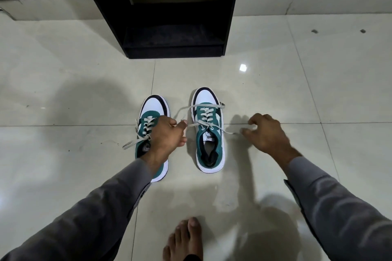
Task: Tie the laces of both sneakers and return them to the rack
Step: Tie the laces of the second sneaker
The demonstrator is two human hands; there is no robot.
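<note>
Left hand (167, 133) pinches one grey flat lace (192, 125) of the right-side teal-and-white suede sneaker (209, 131), right hand (265, 133) half-curled reaches its other end; next, cross them

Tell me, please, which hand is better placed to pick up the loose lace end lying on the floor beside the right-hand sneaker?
The right hand: its fingertips hover right at the lace end beside the right-hand sneaker. The left hand already pinches that sneaker's other lace end, on the shoe's far side.

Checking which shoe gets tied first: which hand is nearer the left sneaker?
Left. The left hand hovers over the left sneaker, pinching a lace; the right hand is beyond the other sneaker.
</note>
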